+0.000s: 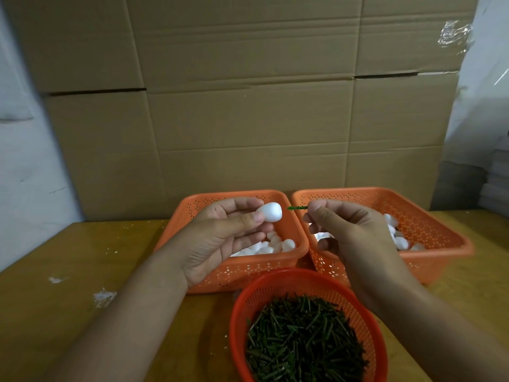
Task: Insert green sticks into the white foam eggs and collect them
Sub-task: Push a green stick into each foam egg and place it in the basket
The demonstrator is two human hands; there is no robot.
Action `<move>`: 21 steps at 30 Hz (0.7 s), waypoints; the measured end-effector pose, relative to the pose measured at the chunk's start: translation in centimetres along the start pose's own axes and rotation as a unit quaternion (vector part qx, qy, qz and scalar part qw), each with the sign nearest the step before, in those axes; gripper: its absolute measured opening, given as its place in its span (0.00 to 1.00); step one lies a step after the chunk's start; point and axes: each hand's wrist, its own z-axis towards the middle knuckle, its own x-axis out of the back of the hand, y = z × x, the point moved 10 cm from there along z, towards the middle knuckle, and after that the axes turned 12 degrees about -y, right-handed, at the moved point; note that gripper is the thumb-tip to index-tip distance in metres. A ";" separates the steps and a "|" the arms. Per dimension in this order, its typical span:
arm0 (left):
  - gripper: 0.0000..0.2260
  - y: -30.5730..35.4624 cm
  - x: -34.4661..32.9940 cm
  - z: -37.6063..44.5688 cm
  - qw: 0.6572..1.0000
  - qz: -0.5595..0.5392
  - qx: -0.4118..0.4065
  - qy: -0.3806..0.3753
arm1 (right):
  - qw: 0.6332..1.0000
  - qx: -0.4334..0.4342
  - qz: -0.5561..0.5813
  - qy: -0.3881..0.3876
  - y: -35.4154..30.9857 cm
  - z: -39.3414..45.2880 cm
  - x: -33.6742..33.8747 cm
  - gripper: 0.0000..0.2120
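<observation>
At frame centre, our left hand (220, 238) pinches a foam egg (271, 212); our right hand (347, 230) pinches a green stick (297, 208) lying horizontally, tip pointing left at it. Two orange baskets (275, 268) hold eggs; a red bowl (242, 312) holds sticks.

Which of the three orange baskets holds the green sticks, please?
The round basket nearest the person holds the green sticks. The two rectangular baskets behind it, left and right, hold only white foam eggs.

Dim, warm light; soft shadows under the forearms, wide-angle bending at edges, glare on plastic wrap (454, 34).
</observation>
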 end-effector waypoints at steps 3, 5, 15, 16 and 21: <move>0.10 0.0 -0.2 0.0 1.000 0.009 0.004 -0.001 | 1.000 -0.005 -0.007 0.000 0.2 0.0 0.0 0.10; 0.11 0.0 -0.3 0.0 1.000 0.010 0.005 -0.003 | 1.000 -0.007 -0.008 -0.002 0.2 0.1 -0.1 0.11; 0.12 -0.2 -0.6 0.0 1.000 0.023 0.012 -0.006 | 1.000 -0.007 -0.018 -0.014 0.6 0.1 -0.4 0.09; 0.11 -0.3 -0.6 0.0 1.000 0.023 0.012 -0.007 | 1.000 -0.005 -0.017 -0.016 0.6 0.1 -0.5 0.09; 0.11 -0.2 -0.9 0.0 0.999 0.035 0.015 -0.016 | 1.000 0.002 -0.007 -0.017 0.7 0.0 -0.7 0.07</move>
